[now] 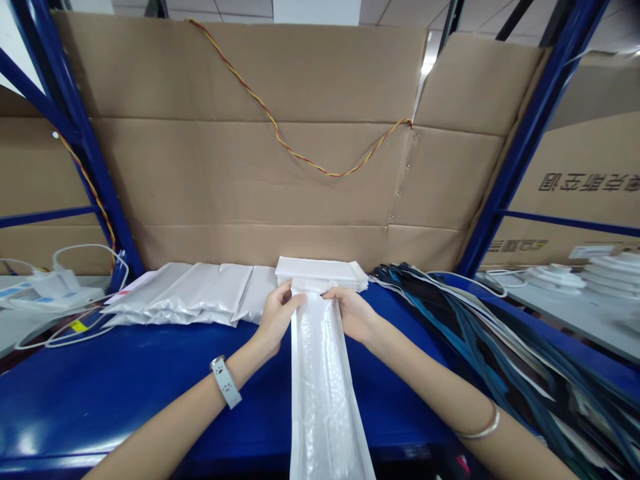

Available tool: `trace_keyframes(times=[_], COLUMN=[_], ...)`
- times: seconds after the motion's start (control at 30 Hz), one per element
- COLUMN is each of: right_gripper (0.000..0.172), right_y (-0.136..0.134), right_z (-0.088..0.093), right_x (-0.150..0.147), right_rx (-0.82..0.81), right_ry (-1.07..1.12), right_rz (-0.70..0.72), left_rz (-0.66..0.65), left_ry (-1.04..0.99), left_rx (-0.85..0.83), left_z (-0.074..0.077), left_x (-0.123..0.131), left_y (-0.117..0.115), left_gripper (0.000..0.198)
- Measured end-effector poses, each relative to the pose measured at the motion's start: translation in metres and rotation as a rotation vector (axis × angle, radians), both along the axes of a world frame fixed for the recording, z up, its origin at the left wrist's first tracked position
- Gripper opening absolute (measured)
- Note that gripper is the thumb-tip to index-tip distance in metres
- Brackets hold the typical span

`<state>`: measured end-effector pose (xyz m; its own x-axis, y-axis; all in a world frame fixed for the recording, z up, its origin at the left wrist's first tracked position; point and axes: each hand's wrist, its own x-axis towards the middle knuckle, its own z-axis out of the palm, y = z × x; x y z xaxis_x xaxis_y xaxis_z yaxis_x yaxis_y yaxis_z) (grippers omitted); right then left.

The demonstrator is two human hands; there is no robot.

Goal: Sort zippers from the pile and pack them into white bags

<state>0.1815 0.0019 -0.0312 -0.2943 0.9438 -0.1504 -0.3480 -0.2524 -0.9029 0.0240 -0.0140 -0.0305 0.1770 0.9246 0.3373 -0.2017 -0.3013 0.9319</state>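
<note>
At the near edge of the blue table (107,383), a long white plastic bag (325,393) lies lengthwise from 6 o'clock, where it runs out of the bottom of the view, up to the hands. Its long axis points almost straight away from the person, with the near end leaning slightly toward the right arm. The left hand (277,320), with a pale wristwatch (226,381) on its wrist, and the right hand (354,315) are apart but close together, one at each long edge of the bag's far end, and each appears to pinch the film. That end sits about equally near both hands, while the length below it passes closer to the right forearm, which wears a thin metal bangle (479,427). Just beyond the hands at 12 o'clock sits a folded white stack (320,272); whether the bag joins it cannot be told. A row of flat white packets (185,293) lies at 10 o'clock, and a heap of long black and blue strips (493,347) spreads from 2 to 4 o'clock. Farther out at 9 o'clock are looped white cables (60,327). Behind everything stand a brown cardboard sheet (250,180), crossed by a red-and-yellow wire (295,148), and a blue steel rack upright (520,147).
</note>
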Motion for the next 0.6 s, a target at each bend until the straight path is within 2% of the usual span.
trace_keyframes(times=[0.1,0.23,0.33,0.47,0.6], right_gripper=[0.014,0.02,0.018,0.015,0.017], right_y=[-0.004,-0.012,-0.015,-0.011,-0.005], right_z=[0.003,0.01,0.012,0.011,0.009], right_x=[0.0,-0.001,-0.002,-0.001,0.005], right_rx=[0.067,0.268,0.324,0.373,0.472], right_ry=[0.016,0.051,0.029,0.055,-0.034], right_rz=[-0.037,-0.12,-0.132,-0.049,0.131], left_rz=[0.013,0.049,0.089,0.067,0.055], left_ry=[0.013,0.002,-0.028,-0.08,-0.03], left_rx=[0.039,0.066,0.046,0.002,-0.021], left_z=[0.003,0.008,0.011,0.013,0.012], left_x=[0.001,-0.002,-0.008,-0.018,-0.032], left_y=[-0.002,0.0,0.004,0.013,0.026], left_gripper=[0.023,0.018,0.012,0.01,0.011])
